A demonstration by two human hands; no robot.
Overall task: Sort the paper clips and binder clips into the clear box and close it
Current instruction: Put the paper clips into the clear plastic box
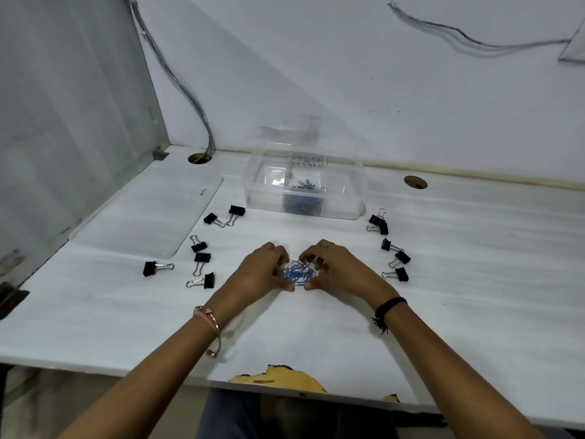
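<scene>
Cupping a small heap of blue paper clips (297,274) on the white desk (474,280), the left hand (262,270) and the right hand (340,269) face each other with curled fingers and thumbs nearly meeting at the near side of the heap. Each grip is partly curved around the clips, fingertips touching the heap; neither grip is pressed fully together, and whether any clip is actually pinched cannot be told. The left wrist carries a thin bangle (210,323); the right wrist carries a dark band (387,308).

Behind the hands, toward the wall, stands the clear box (348,198), uncovered, with more blue paper clips visible in its middle compartment. Its clear lid (148,217) lies flat on the desk to the left of the box, apart from it.

Black binder clips lie scattered on the desk in two groups. The left group (202,258) spreads from just beside the box's left front corner down toward the left hand, with one clip set off farther left near the lid's corner. The right group (394,248) runs in a loose arc from the box's right front corner toward the right hand. No binder clip touches either hand.

Two round cable holes (415,182) pierce the desk near the wall, and a bundle of cables (190,90) descends into the left one.
</scene>
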